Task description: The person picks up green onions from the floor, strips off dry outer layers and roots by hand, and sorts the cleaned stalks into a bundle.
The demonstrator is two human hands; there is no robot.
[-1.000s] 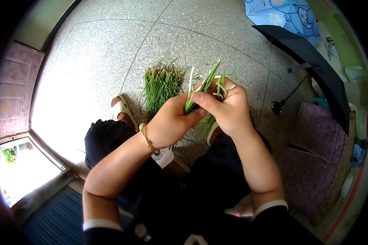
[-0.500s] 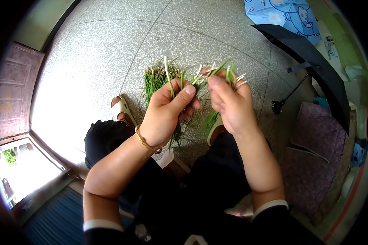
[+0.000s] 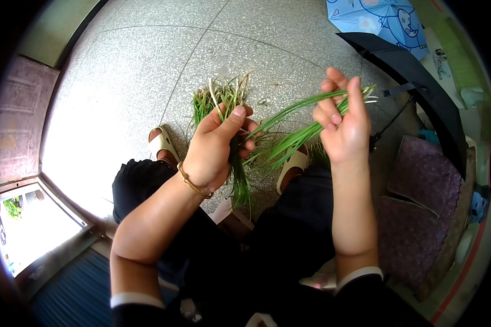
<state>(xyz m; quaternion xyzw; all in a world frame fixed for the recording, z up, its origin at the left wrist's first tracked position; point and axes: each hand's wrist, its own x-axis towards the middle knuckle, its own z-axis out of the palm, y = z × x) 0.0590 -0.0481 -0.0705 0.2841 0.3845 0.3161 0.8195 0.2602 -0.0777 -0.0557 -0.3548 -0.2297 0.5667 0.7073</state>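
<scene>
Two hands, two bunches of thin green chive stalks.
Left hand [image 3: 215, 147] grips closed around one upright bunch [image 3: 235, 163]; right hand [image 3: 343, 122] pinches slanting stalks [image 3: 294, 131].

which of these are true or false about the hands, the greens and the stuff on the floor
1. The left hand grips a bunch of green stalks. True.
2. The right hand is empty. False: it holds a few long green stalks.
3. A gold bracelet sits on the left wrist. True.
4. A red umbrella lies on the floor. False: the umbrellas are black and light blue.
5. Both feet are bare. False: they wear pale sandals.
</scene>
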